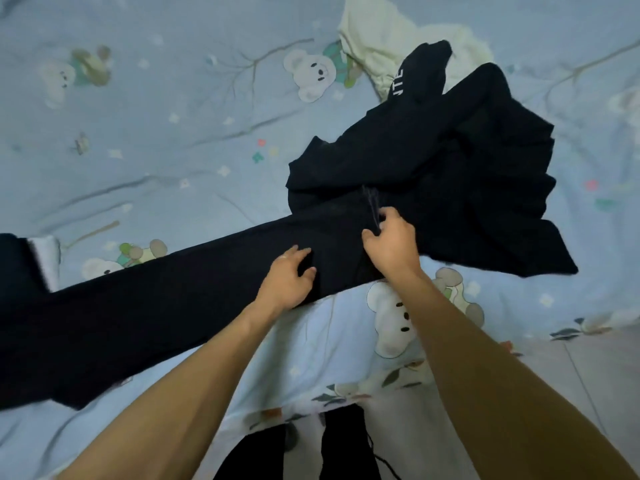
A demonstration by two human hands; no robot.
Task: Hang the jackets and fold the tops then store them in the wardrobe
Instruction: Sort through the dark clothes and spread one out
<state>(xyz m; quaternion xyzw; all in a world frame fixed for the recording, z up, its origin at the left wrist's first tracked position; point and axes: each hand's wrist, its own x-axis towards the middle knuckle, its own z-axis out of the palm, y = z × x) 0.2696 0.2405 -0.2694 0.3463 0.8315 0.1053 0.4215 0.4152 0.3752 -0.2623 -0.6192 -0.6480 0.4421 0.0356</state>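
A black garment (180, 292) lies stretched across the bed from the left edge to the centre, with a white lining patch at its far left. It runs into a crumpled black pile (450, 188) on the right, where a sleeve carries white letters. My left hand (287, 278) rests on the black fabric with its fingers spread. My right hand (391, 240) pinches a fold of the black fabric near a dark drawstring. A cream top (381, 36) lies bunched behind the black pile.
The bed (156, 116) is covered by a light blue sheet printed with bears and branches. Its front edge runs along the bottom, with grey floor tiles (595, 368) at the lower right. My legs in dark trousers (301, 452) stand against the bed.
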